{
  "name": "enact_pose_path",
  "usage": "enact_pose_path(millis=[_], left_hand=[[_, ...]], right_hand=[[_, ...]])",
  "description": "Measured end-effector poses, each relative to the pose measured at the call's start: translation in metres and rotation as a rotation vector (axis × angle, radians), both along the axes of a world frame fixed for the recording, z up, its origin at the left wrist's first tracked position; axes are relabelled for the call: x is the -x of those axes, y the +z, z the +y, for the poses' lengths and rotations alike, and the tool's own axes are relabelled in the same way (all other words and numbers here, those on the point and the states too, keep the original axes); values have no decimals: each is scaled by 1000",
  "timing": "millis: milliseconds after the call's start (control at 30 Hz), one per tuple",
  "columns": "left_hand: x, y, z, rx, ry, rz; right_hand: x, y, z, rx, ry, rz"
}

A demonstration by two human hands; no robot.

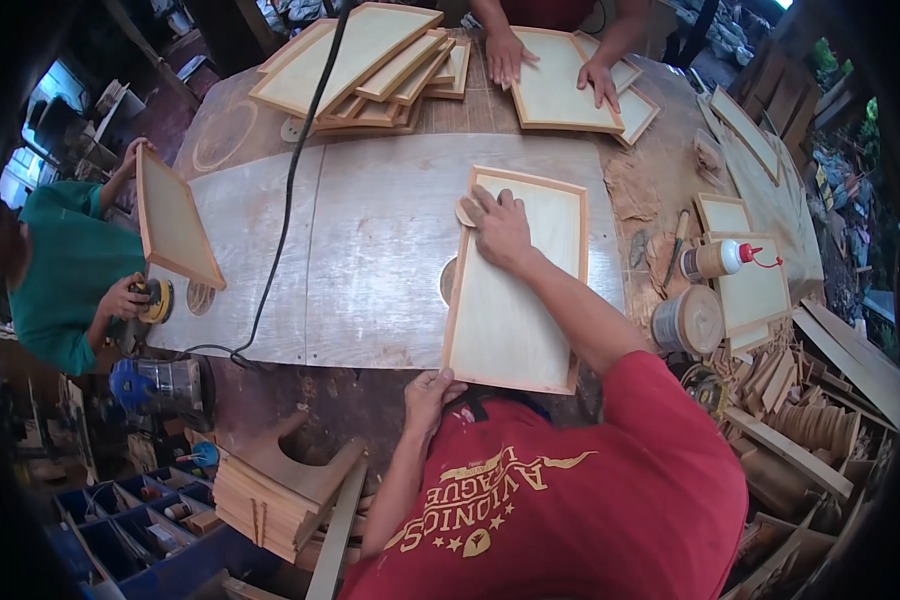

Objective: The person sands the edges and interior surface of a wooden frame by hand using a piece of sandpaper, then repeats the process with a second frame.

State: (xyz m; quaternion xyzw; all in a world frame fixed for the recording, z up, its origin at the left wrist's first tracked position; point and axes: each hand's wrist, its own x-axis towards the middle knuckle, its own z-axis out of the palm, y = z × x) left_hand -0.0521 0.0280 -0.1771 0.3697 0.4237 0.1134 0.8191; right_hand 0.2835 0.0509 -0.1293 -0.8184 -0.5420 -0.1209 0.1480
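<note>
A shallow wooden tray (525, 310) with a pale flat panel and a raised rim lies before me, its near end overhanging the table edge. My left hand (428, 402) pinches the near left corner of this tray. Up at the far left rim, my right hand (502, 232) presses a small tan sanding pad (464, 213) against the wood, fingers curled over it. Most of the pad is hidden beneath the fingers.
Stacked trays (360, 70) stand at the back left. Across the table, a co-worker's hands (510, 55) rest on another tray. At left, a person in green holds a tray and a yellow sander (156, 300). A black cable (292, 170) crosses the table. A glue bottle (715, 259) and tub (688, 320) stand right.
</note>
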Motion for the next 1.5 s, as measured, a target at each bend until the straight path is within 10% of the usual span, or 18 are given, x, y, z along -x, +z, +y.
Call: enact_pose_path(millis=[333, 1000, 1500], left_hand=[[0, -11, 1, -21, -9, 25], [7, -32, -5, -307, 10, -57], [-9, 32, -34, -1164, 103, 512]], right_hand=[[145, 3, -97, 118, 598, 246], [189, 39, -150, 82, 438, 366], [191, 85, -258, 467, 212, 463]])
